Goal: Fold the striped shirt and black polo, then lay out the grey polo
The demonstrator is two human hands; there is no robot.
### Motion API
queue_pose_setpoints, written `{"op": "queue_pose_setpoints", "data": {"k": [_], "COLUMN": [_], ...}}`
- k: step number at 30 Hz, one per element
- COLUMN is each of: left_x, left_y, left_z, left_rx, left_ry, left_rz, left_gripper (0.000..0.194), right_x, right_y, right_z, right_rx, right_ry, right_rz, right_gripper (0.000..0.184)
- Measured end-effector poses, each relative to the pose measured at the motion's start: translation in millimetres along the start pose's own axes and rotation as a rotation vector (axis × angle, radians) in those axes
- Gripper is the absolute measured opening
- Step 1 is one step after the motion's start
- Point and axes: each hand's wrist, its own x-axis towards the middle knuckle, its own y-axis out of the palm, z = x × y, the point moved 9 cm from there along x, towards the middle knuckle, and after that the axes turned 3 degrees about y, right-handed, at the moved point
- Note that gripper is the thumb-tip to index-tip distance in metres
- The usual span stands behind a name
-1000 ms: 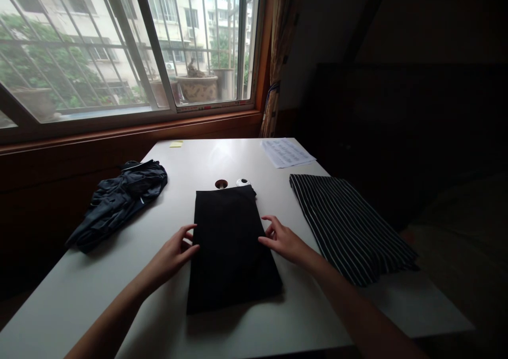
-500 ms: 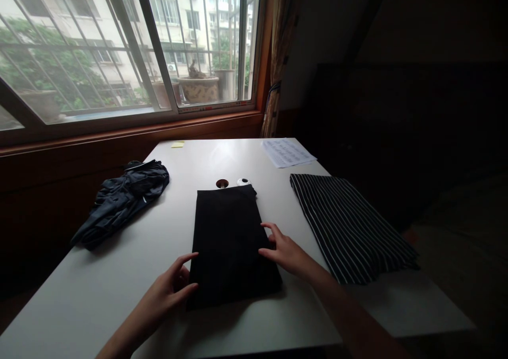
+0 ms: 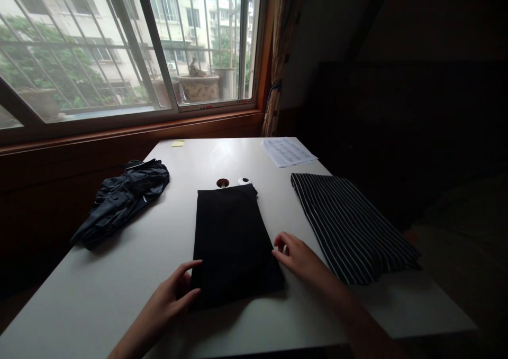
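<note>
A folded black garment (image 3: 234,242) lies flat in the middle of the white table (image 3: 130,295), its exact kind not plain. My left hand (image 3: 174,293) is at its lower left edge, thumb and forefinger spread, fingertips touching the cloth. At the right edge, my right hand (image 3: 293,254) has its fingers loosely curved, with a gap between forefinger and thumb. The thumb tip meets or nearly meets the cloth; I cannot tell which. Neither hand visibly grips anything.
A crumpled dark garment (image 3: 123,203) lies on the left. Folded striped fabric (image 3: 349,227) rests on the right. Printed papers (image 3: 289,152) and a yellow note (image 3: 178,143) lie at the far edge. A cable hole (image 3: 223,183) and its white cover (image 3: 244,181) are behind the black garment.
My left hand has moved down the left edge of the black garment. My right hand has slid lower and slightly outward along the right edge. The garment is nearly unmoved.
</note>
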Motion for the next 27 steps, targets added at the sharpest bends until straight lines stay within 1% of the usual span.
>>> {"op": "queue_pose_setpoints", "data": {"k": [3,7,12,17,22,27], "left_x": [-1.9,-1.4,-1.1,-2.7,-3.6,-5.4], "left_y": [1.2,3.1,1.5,2.0,2.8,6.2], "left_z": [0.6,4.7,2.8,0.9,2.0,-0.3], "left_rx": [0.0,-0.01,0.016,0.007,0.035,0.076], "left_ry": [-0.008,-0.006,0.009,0.016,0.009,0.002], "left_rz": [0.008,0.029,0.01,0.018,0.03,0.053], "left_gripper": [0.06,0.061,0.061,0.061,0.062,0.063], "right_x": [-9.6,-22.2,-27.0,-26.0,-28.5,-28.0], "right_y": [6.6,16.4,18.8,8.4,9.4,8.8], "right_z": [-1.6,-8.6,-7.4,-9.4,-13.1,-10.5], "right_rx": [0.024,0.021,0.007,0.07,0.044,-0.025], "right_ry": [0.045,0.128,0.16,0.155,0.17,0.162], "right_rz": [0.128,0.214,0.239,0.266,0.318,0.274], "right_gripper": [0.023,0.02,0.015,0.02,0.019,0.015]}}
